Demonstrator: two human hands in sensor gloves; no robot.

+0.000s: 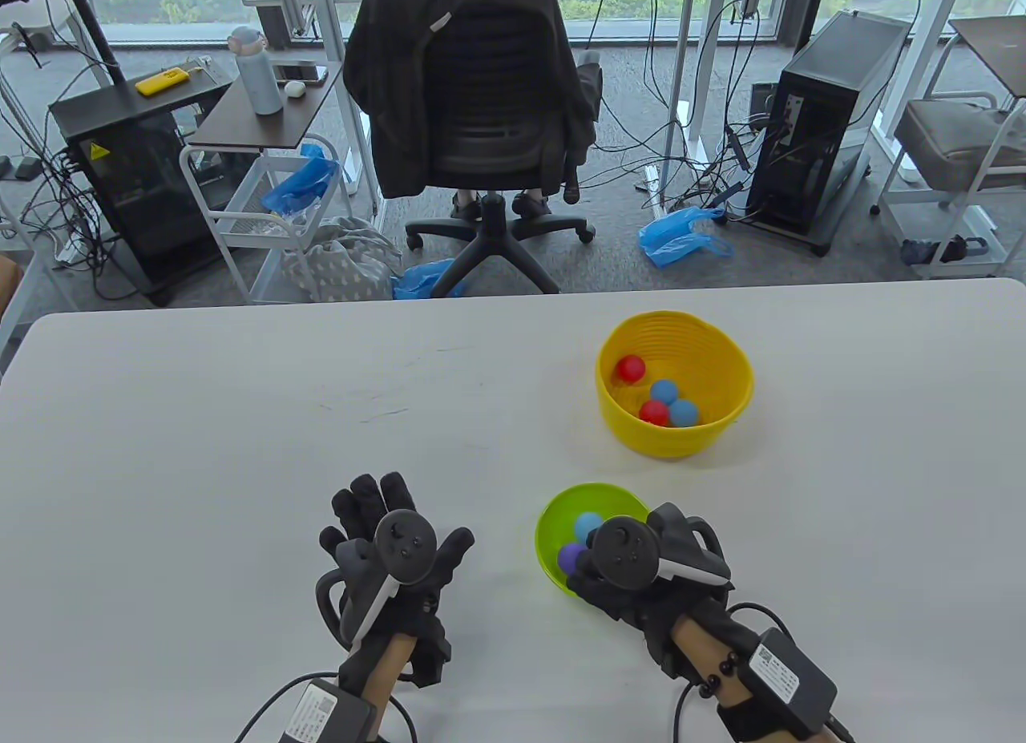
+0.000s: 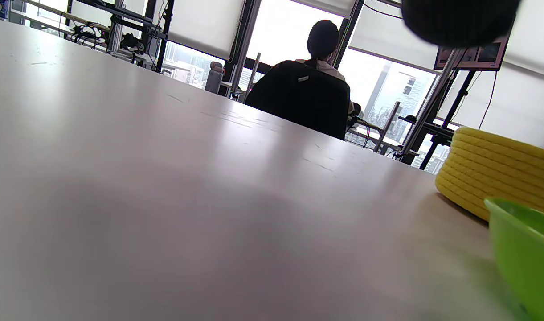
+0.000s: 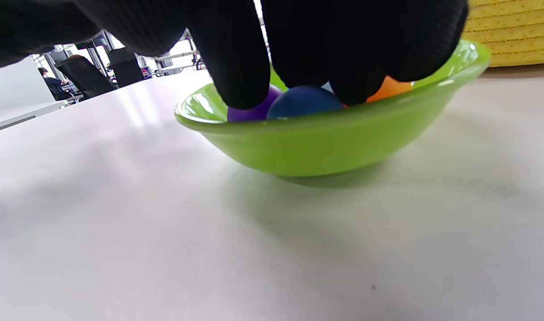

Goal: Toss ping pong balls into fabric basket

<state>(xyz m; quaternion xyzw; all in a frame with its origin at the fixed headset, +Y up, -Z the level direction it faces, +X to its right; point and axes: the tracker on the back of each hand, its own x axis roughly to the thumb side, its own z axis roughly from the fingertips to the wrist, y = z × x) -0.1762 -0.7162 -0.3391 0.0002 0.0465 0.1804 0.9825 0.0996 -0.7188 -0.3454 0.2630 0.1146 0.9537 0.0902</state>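
Observation:
The yellow fabric basket stands right of the table's middle and holds two red balls and two blue balls. It also shows in the left wrist view and the right wrist view. Nearer me, a green bowl holds a purple ball, a dark blue ball and an orange ball. My right hand reaches into the bowl, and its thumb and fingers pinch the dark blue ball. My left hand lies flat on the table, fingers spread, left of the bowl.
The white table stretches wide to the left and far side. Beyond its far edge a person sits in a black office chair. The green bowl's rim sits just right of my left hand.

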